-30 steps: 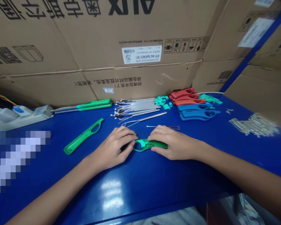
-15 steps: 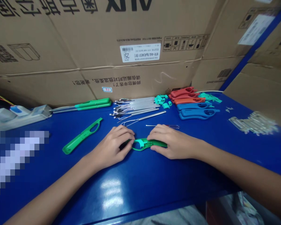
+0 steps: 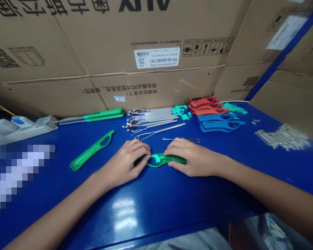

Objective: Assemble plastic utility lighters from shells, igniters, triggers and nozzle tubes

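Observation:
Between my two hands lies a green plastic handle shell [image 3: 167,159], its hollow inside facing up and its looped end toward the left. My left hand [image 3: 129,159] pinches that looped end, where a small turquoise clip [image 3: 156,159] sits in the opening. With fingers on top and thumb below, my right hand [image 3: 189,158] grips the other end and hides part of it. A matching green half shell [image 3: 92,151] rests on the table to the left. Just beyond my right hand is a screwdriver [image 3: 194,140] with a clear reddish handle.
Silvery rods with thin wires [image 3: 156,119] are piled behind my hands, near loose turquoise clips [image 3: 181,111]. Blue handles [image 3: 219,126] and red handles [image 3: 205,102] are stacked right. Clear plastic pieces [image 3: 283,137] lie far right. A power strip [image 3: 41,128] stands left; a cardboard box [image 3: 99,62] walls the back.

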### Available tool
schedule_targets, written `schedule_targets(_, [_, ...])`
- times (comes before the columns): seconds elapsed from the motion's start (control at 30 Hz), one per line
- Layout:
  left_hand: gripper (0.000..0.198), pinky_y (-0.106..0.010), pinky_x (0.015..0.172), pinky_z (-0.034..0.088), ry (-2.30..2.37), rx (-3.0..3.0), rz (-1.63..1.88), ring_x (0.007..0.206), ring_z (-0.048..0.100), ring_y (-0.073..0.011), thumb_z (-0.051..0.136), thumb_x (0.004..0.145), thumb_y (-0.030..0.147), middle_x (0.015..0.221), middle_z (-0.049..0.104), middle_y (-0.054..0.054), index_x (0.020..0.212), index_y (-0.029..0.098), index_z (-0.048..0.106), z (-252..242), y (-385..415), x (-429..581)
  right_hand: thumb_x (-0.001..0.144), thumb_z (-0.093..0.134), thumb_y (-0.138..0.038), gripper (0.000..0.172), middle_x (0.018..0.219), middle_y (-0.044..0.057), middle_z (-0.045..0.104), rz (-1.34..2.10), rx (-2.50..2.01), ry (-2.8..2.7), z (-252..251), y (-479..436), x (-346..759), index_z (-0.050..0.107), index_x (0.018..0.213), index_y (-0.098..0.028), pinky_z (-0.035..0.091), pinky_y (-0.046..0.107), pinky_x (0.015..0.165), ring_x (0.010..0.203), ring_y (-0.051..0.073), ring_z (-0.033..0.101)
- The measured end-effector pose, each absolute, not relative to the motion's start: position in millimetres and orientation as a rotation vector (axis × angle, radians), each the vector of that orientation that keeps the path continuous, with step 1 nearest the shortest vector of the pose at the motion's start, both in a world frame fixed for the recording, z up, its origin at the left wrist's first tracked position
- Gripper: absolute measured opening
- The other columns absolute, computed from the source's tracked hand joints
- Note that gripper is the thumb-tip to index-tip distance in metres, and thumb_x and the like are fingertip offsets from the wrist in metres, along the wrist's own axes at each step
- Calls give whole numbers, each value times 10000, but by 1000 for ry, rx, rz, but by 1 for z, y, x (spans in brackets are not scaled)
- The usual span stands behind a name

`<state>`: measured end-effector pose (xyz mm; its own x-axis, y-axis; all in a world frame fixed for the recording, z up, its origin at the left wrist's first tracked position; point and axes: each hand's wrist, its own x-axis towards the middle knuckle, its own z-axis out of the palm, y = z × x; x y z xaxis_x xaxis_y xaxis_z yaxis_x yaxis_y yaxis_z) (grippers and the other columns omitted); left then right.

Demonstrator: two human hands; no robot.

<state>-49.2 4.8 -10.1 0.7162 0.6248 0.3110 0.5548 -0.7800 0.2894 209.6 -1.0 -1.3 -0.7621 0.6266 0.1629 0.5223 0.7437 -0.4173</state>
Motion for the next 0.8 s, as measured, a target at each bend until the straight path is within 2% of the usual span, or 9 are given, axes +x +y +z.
schedule_targets(0.4, [173,-406,894,438,939,2810,518,1009,570,-212,447,998,219,1060,672,-64,992,168,613,-7,6,-50,932,579,-243,236,1121,104,646,508,-905,-2647,-3,-1,209,646,1134,-143,418,443,998,1064,235,547])
schedule_targets(0.57, [187,-393,869,437,934,2832,494,989,570,-212,451,992,225,1062,672,-65,997,177,632,-6,5,-49,912,598,-246,299,1168,104,613,516,-888,-2614,-1,-3,208,641,1200,-179,432,443,999,1086,234,529])
schedule_targets(0.8, [195,-383,839,437,960,2822,495,922,589,-209,453,975,209,971,688,-61,957,176,644,-7,5,-48,938,556,-256,348,1234,131,582,458,-856,-2677,0,-6,205,643,1272,-214,415,484,1015,1132,258,509])
